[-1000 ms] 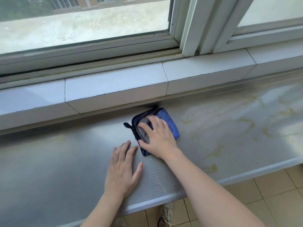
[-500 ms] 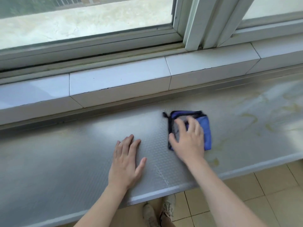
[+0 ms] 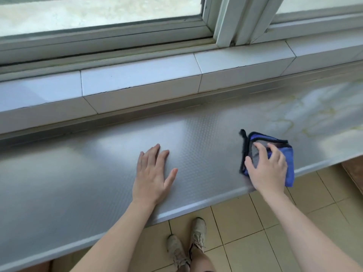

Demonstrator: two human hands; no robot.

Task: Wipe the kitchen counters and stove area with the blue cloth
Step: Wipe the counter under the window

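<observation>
A folded blue cloth (image 3: 287, 154) with a black hem and a grey inner face lies on the textured grey counter (image 3: 98, 173), close to its front edge. My right hand (image 3: 265, 167) presses down on the cloth with spread fingers. My left hand (image 3: 153, 173) rests flat on the bare counter, well to the left of the cloth, palm down and fingers straight. Part of the cloth's right corner hangs just past the counter's front edge.
Yellowish stains (image 3: 306, 116) mark the counter to the right of the cloth. A white tiled sill (image 3: 137, 81) and a window frame (image 3: 225, 26) run along the back. Below the counter edge are beige floor tiles (image 3: 245, 222) and my shoes (image 3: 188, 246).
My right hand has slid the cloth to the right and toward the counter's front edge. My left hand has stayed flat in about the same spot.
</observation>
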